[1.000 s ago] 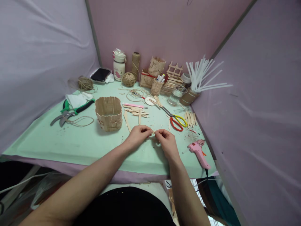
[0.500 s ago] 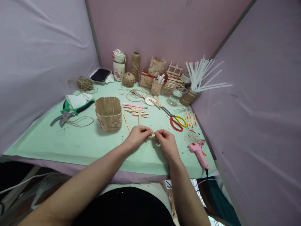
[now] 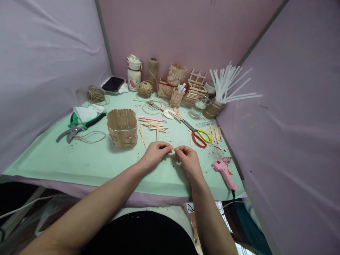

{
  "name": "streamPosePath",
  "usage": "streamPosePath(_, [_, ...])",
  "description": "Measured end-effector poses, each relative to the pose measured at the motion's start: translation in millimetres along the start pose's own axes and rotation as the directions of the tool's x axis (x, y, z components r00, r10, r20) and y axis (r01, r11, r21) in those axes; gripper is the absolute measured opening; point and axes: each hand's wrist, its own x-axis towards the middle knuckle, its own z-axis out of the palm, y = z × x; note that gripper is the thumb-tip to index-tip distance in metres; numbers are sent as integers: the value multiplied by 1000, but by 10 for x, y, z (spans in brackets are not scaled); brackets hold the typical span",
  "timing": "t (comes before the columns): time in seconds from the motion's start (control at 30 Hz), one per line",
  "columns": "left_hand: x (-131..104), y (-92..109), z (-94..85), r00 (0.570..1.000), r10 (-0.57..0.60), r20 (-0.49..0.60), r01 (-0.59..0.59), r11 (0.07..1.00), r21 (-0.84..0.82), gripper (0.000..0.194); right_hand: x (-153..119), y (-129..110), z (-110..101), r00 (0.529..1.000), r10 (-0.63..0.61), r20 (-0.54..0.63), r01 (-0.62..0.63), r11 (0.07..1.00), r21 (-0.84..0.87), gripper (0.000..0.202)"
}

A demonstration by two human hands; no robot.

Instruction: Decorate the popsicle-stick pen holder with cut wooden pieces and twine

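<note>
1. The left hand was pinched nearly closed, fingertips on a tiny pale chip!
2. The right hand pinched too, at the chip's other side.
3. So the chip sat between 2 hands, above the cloth.
4. Basket stood left; glue gun lay right.

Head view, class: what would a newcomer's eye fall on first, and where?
Probably the white sticks fanning from a brown container at the back right. Next, perhaps, the red-and-yellow-handled scissors right of centre and the pink glue gun at the near right. Between them and the viewer's left, the left hand and right hand pinch a tiny pale piece.
</note>
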Motion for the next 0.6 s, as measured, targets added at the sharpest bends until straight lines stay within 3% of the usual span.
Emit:
streamPosePath(0.4, [26,-19,4,998,-52,-21,49,990,-133,24,18,2,-17,1000,8,-5,-7,997,75,28])
streamPosePath(0.6, [28,-62,8,1000,-21,5,21,998,-59,26,15,10,-6,1000,0,-23,1,998,57,20])
